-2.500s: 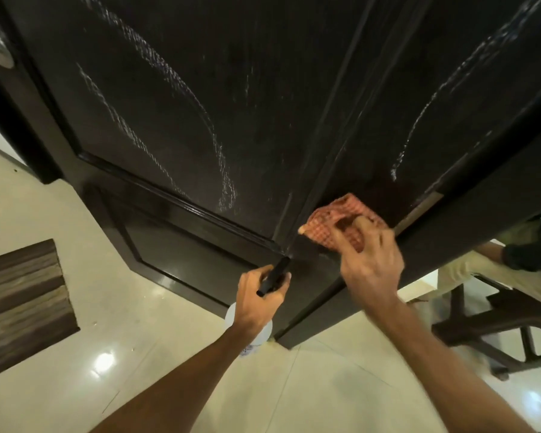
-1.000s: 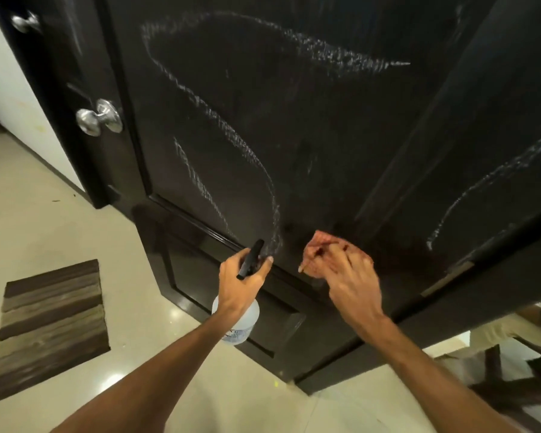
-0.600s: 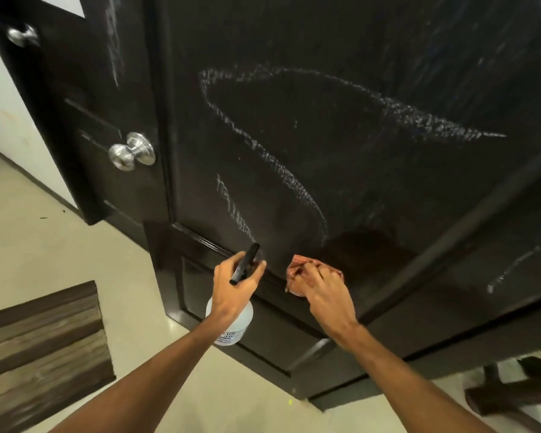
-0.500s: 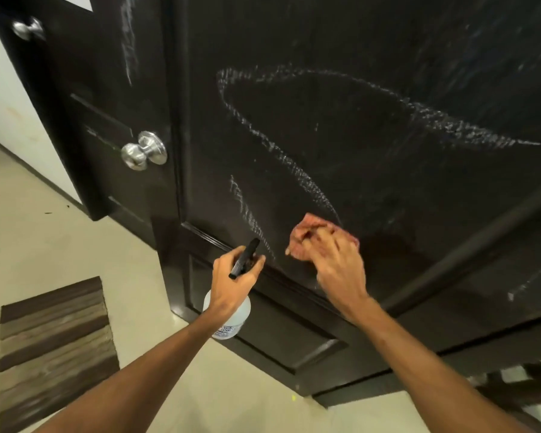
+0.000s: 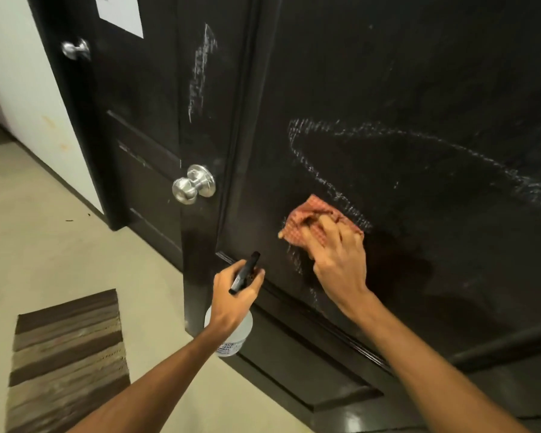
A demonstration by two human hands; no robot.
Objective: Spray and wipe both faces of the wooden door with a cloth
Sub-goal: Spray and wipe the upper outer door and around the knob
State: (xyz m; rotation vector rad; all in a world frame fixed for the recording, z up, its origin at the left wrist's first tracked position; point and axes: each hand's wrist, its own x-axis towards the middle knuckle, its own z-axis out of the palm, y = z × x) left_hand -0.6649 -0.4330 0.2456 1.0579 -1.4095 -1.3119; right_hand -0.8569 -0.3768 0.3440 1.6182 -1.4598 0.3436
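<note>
My right hand (image 5: 338,260) presses the checked red cloth (image 5: 310,221) flat on the chalk-streaked dark door (image 5: 419,89); my left hand (image 5: 235,295) grips the clear spray bottle (image 5: 236,337), label unreadable.

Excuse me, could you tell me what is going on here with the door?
A person is cleaning a dark wooden door. The right hand presses a reddish checked cloth against the door panel, at the lower end of a whitish chalky streak that loops across the panel. The left hand holds a spray bottle by its black trigger head, just below and left of the cloth. More whitish marks remain higher up near the silver knob, so wiping is not finished.
</note>
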